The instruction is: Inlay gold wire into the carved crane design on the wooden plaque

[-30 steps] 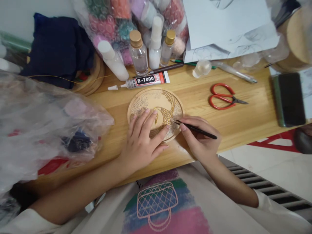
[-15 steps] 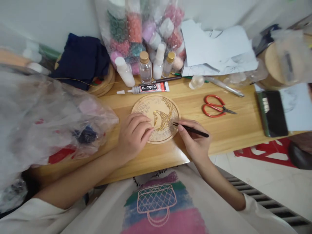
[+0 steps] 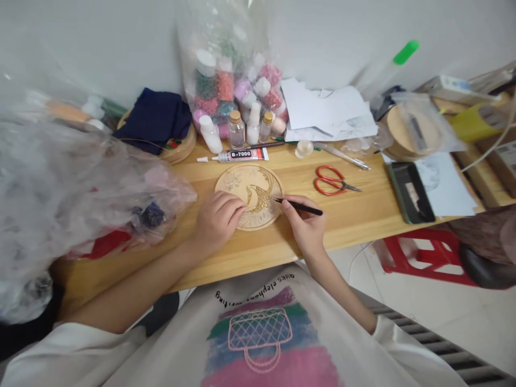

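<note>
A round wooden plaque (image 3: pixel 258 172) lies flat on the table in front of me, carved with a bird whose body and neck are lined in gold. My right hand (image 3: pixel 307 228) is closed around black tweezers (image 3: pixel 304 208), their tips at the bird's feathers on the plaque's right part. At the lower left of the plaque rests my left hand (image 3: pixel 220 217), its fingers curled together and thumb and forefinger pinched close to the bird. What the pinch holds, if anything, is too small to make out.
Behind the plaque lies a B-7000 glue tube (image 3: pixel 244 155) before small bottles (image 3: pixel 237 131). Red-handled scissors (image 3: pixel 330 181) and a phone (image 3: pixel 410 192) lie to the right. Plastic bags (image 3: pixel 161 183) crowd the left. A red stool (image 3: pixel 423 255) stands below the table at right.
The camera view has shifted, showing more of the wall and the right side. Both hands keep their places at the plaque, the tweezers still at its right part.
</note>
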Demonstrator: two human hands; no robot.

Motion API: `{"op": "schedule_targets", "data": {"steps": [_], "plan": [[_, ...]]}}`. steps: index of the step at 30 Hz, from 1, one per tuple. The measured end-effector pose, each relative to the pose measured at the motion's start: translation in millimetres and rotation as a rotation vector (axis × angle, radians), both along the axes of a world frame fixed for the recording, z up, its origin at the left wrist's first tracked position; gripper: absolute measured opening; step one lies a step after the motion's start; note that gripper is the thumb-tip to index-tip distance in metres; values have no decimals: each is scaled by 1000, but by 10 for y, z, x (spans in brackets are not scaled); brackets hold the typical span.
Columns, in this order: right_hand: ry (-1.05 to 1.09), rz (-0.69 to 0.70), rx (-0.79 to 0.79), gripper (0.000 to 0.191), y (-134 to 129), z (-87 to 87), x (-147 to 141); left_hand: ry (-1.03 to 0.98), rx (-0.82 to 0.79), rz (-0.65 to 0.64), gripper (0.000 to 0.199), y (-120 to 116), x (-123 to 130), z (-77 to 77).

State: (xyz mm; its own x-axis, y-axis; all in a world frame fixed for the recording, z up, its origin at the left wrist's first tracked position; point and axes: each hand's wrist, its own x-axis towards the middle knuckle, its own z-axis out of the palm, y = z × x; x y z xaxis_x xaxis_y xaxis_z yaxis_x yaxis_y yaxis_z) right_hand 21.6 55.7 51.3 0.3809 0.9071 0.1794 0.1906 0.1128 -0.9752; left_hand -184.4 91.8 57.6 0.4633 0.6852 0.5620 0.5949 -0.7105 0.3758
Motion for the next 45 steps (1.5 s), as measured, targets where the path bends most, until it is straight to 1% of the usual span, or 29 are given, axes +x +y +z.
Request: {"op": "schedule_targets", "data": {"steps": [4, 8, 12, 15, 17, 18, 21, 23, 25, 27, 30, 33, 36, 39, 42, 45], "plan": [[9, -3, 9, 9, 0, -7, 5, -35, -42, 35, 15, 18, -5, -1], [15, 0, 2, 7, -8, 8, 6, -128, -79, -2, 9, 33, -7, 11], [16, 11, -3, 6, -22, 16, 7, -189, -158, -14, 8, 22, -6, 9], [17, 29, -5, 7, -40, 17, 9, -244, -257, 1, 8, 10, -5, 33], [12, 37, -11, 7, -53, 21, 11, -337, -368, 34, 10, 15, -7, 71], [8, 40, -19, 7, -58, 26, 13, -404, -456, 58, 12, 24, -11, 94], [-10, 44, -48, 6, -68, 42, 18, -665, -828, 123, 25, 84, -32, 154], [-21, 40, -53, 6, -69, 49, 21, -826, -1048, 132, 34, 138, -55, 173], [-31, 39, -43, 6, -67, 52, 23, -929, -1153, 122, 39, 182, -79, 172], [-41, 38, -34, 6, -65, 53, 23, -950, -1179, 114, 40, 205, -100, 158], [-44, 38, -35, 6, -68, 47, 22, -918, -1168, 107, 39, 205, -118, 131], [-28, 56, -40, 9, -75, 40, 30, -928, -1180, 93, 37, 197, -125, 112], [-27, 56, -49, 8, -80, 38, 36, -972, -1204, 69, 33, 198, -129, 103], [-31, 50, -50, 8, -83, 43, 26, -1081, -1286, 69, 28, 202, -124, 109], [-33, 48, -57, 7, -83, 59, 20, -1154, -1353, 89, 33, 197, -102, 140], [2, 68, -97, 6, -60, 98, 59, -1149, -1334, 91, 39, 200, -78, 184]]}}
